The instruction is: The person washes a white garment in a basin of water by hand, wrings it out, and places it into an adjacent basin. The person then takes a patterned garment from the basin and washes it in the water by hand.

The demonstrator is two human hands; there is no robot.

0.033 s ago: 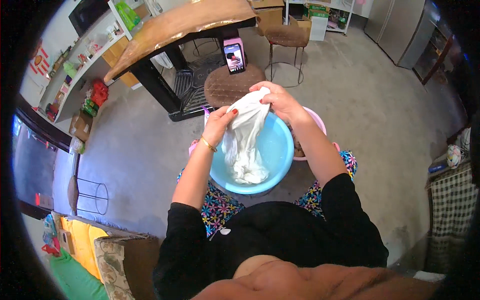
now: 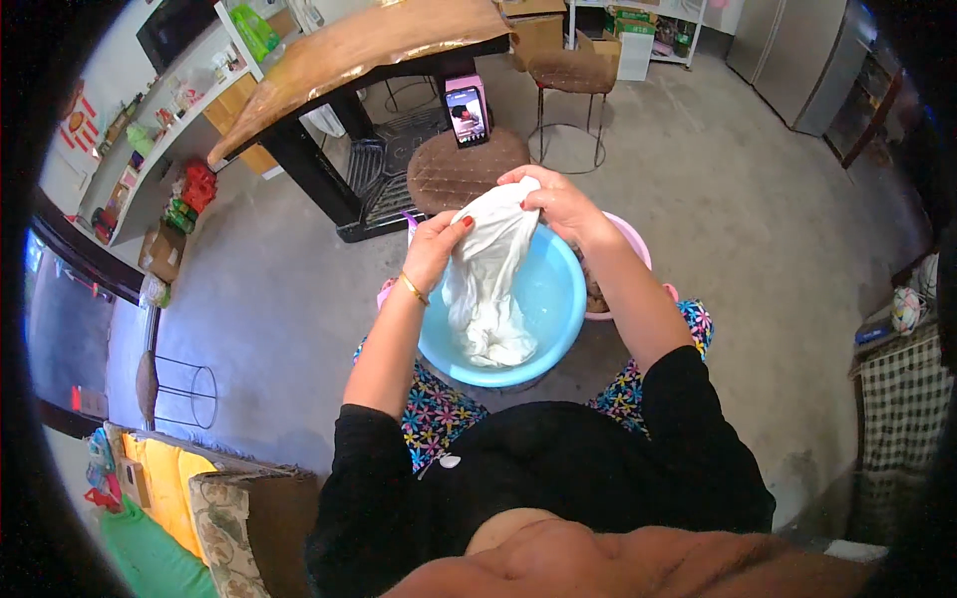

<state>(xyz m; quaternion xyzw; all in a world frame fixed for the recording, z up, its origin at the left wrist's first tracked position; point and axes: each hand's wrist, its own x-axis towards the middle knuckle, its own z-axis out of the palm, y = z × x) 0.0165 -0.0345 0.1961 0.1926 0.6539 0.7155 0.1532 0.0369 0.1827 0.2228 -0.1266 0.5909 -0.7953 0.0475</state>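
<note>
The cloth [image 2: 488,279] was white, wet, crumpled fabric. The basin [image 2: 558,299] was smooth, glossy blue plastic. The stool [image 2: 469,164] had quilted brown upholstery. The floor [image 2: 758,199] was matt concrete.

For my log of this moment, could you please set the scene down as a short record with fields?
Left hand: left hand grips the white cloth at its upper left edge
Right hand: right hand grips the cloth's top, lifted above the basin
Cloth: bunched, its lower end lying in the blue basin
Behind basin: pink basin, partly hidden
Ahead: brown padded stool with a phone propped on it
Floor: grey concrete floor
</note>
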